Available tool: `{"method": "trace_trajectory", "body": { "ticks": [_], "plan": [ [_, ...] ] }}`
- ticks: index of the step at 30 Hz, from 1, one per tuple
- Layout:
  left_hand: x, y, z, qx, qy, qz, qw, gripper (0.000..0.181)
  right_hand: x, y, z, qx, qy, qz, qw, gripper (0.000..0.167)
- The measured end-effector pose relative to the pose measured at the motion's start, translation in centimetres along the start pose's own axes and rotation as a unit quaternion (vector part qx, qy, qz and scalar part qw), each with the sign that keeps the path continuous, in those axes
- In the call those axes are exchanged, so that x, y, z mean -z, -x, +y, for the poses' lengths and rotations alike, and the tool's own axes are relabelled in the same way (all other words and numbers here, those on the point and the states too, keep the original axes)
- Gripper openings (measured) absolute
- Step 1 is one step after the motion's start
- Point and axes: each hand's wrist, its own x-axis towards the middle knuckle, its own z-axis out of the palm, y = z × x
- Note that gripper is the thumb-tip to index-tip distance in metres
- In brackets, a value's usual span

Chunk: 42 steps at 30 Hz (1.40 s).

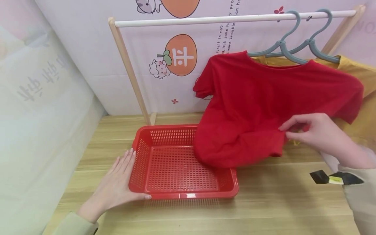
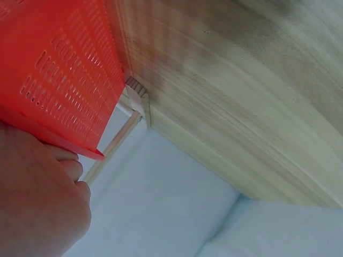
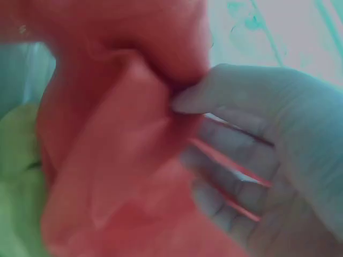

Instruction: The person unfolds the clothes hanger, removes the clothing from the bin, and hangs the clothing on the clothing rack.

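Observation:
A red T-shirt hangs by a grey-green hanger from a white rail, its lower part draped over the right side of a red plastic basket. My right hand pinches the shirt near its hem. The right wrist view shows the thumb of that hand pressed into the red cloth. Spread at the basket's front left corner, my left hand rests its straight fingers along the left rim and its thumb on the front rim. In the left wrist view, that hand touches the rim.
Behind the red shirt, a yellow shirt hangs on a second hanger. The rack's left wooden post rises just behind the basket. A wood-grain table carries everything, with printed cloth walls at the back and left.

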Motion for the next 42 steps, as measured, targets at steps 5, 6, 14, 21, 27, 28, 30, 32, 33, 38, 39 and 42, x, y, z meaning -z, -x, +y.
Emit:
{"method": "trace_trajectory", "body": {
  "ticks": [5,6,14,21,27,28,30,32,33,38,39,42],
  "plan": [
    [0.0,0.1,0.0,0.0,0.0,0.0,1.0,0.144,-3.0,0.7,3.0,0.026,0.0,-0.123,0.9921,0.021],
    [0.0,0.1,0.0,0.0,-0.001,0.001,1.0,0.144,-3.6,0.7,3.2,0.019,-0.006,-0.14,0.99,0.024],
    [0.0,0.0,0.1,0.0,-0.003,0.0,1.0,0.143,-7.3,-1.7,0.6,0.0,-0.037,-0.085,0.9957,0.036],
    [-0.1,0.0,0.0,-0.001,-0.004,0.0,1.0,0.143,-12.4,-6.1,-1.7,0.039,-0.084,-0.087,0.9919,0.043],
    [-0.1,0.0,0.1,0.001,-0.008,-0.003,1.0,0.143,-15.2,-8.3,-2.6,0.056,-0.091,-0.048,0.9931,0.036],
    [0.0,0.0,0.1,0.001,-0.009,-0.003,1.0,0.143,-15.3,-8.5,-2.7,0.054,-0.089,-0.049,0.9933,0.031],
    [0.1,0.0,0.1,0.001,-0.011,-0.004,0.9999,0.143,-15.4,-8.8,-3.0,0.052,-0.085,-0.061,0.9931,0.021],
    [0.1,-0.1,0.2,0.001,-0.013,-0.006,0.9999,0.144,-15.4,-9.1,-3.3,0.05,-0.079,-0.08,0.9925,0.013],
    [0.2,-0.1,0.2,0.001,-0.014,-0.006,0.9999,0.144,-15.4,-9.2,-3.4,0.049,-0.074,-0.086,0.9924,0.01],
    [0.2,-0.1,0.3,0.001,-0.018,-0.006,0.9998,0.144,-14.7,-9.8,-3.3,0.041,-0.069,-0.086,0.9931,0.004],
    [0.2,0.0,0.3,0.0,-0.018,-0.005,0.9998,0.144,-14.5,-9.9,-3.2,0.036,-0.072,-0.081,0.9935,0.003],
    [0.2,0.0,0.3,-0.002,-0.018,-0.004,0.9998,0.144,-13.5,-10.5,-2.6,0.019,-0.085,-0.055,0.9947,0.004]
  ]
}}
